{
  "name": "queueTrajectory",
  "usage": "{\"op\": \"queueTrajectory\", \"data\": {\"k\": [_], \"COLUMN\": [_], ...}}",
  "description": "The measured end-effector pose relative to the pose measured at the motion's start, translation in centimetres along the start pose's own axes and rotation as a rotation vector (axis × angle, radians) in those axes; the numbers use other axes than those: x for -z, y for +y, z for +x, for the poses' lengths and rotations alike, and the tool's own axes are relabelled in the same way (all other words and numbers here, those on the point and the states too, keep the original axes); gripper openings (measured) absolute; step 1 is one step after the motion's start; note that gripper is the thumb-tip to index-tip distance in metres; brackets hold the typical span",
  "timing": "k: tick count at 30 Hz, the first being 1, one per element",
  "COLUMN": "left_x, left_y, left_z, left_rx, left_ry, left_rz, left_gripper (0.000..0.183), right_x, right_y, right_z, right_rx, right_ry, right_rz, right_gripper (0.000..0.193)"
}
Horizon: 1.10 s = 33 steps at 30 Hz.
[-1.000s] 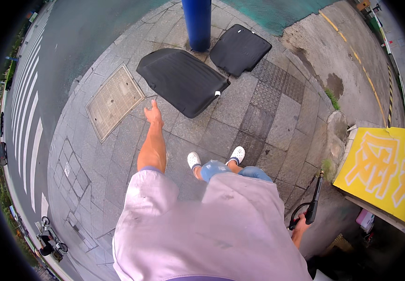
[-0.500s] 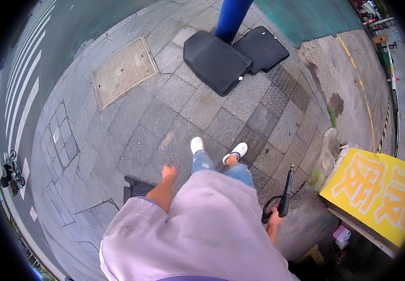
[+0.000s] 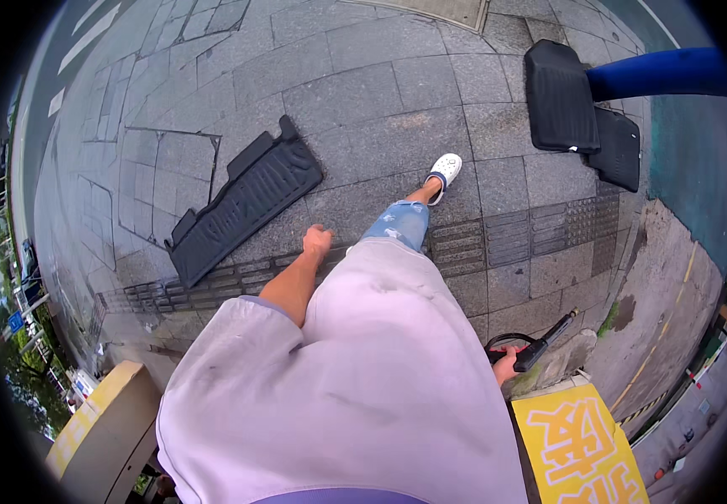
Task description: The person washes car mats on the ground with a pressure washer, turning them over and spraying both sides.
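My right hand [image 3: 506, 366] grips the handle of a black pressure washer gun [image 3: 541, 346], whose nozzle points away to the upper right. A black hose [image 3: 504, 338] loops beside its handle. My left hand [image 3: 317, 241] hangs in front of me, fingers loosely curled with nothing visible in them. On the paving to its left lies a long black ridged car floor mat [image 3: 246, 197]. Two more black car mats lie farther off at the right: a larger one [image 3: 561, 97] overlapping a smaller one [image 3: 617, 149].
A blue post [image 3: 666, 74] rises by the two mats. Close on my right stands a box with a yellow sign top [image 3: 577, 441]; another pale box [image 3: 107, 428] is at the lower left. Tactile paving [image 3: 552, 227] crosses the grey sidewalk. A road runs along the far left.
My view has turned left, so the post and two mats now appear farther right. The long mat has come fully into sight. The gun stays in my right hand.
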<state>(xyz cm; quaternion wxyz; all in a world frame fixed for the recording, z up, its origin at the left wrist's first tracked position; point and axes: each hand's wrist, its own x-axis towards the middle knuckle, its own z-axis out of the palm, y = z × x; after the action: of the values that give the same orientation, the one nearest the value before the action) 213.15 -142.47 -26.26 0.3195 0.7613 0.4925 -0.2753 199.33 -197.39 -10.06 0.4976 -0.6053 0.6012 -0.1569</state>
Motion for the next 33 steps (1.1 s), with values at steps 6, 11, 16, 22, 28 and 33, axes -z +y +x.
{"op": "queueTrajectory", "data": {"k": [6, 11, 16, 22, 28, 33], "left_x": [6.0, 2.6, -2.7, -6.7, -6.7, -4.9], "left_y": [-16.5, -29.7, -37.4, -39.9, -42.6, -43.7], "left_z": [-0.4, 8.0, 21.9, 48.0, 60.7, 58.7], "left_rx": [0.082, 0.361, 0.515, 0.676, 0.686, 0.675], "left_ry": [0.007, 0.005, -0.115, 0.11, 0.461, 0.51], "left_rz": [0.033, -0.241, -0.499, -1.114, -1.468, -1.627], "left_gripper": [0.046, 0.035, 0.032, 0.075, 0.067, 0.04], "right_x": [0.1, 0.1, -1.3, -5.7, -10.1, -7.8], "right_y": [-1.7, 2.7, 5.4, 6.8, 6.7, 4.3], "right_z": [-7.6, -6.6, -7.6, -11.4, -14.5, -17.0], "right_rx": [-0.092, -0.13, -0.178, -0.132, -0.071, -0.069], "right_ry": [-0.096, -0.183, -0.215, -0.033, 0.051, 0.063], "right_rz": [-0.094, -0.082, -0.238, -0.525, -0.716, -0.728], "right_gripper": [0.027, 0.026, 0.01, 0.014, 0.02, 0.026]}}
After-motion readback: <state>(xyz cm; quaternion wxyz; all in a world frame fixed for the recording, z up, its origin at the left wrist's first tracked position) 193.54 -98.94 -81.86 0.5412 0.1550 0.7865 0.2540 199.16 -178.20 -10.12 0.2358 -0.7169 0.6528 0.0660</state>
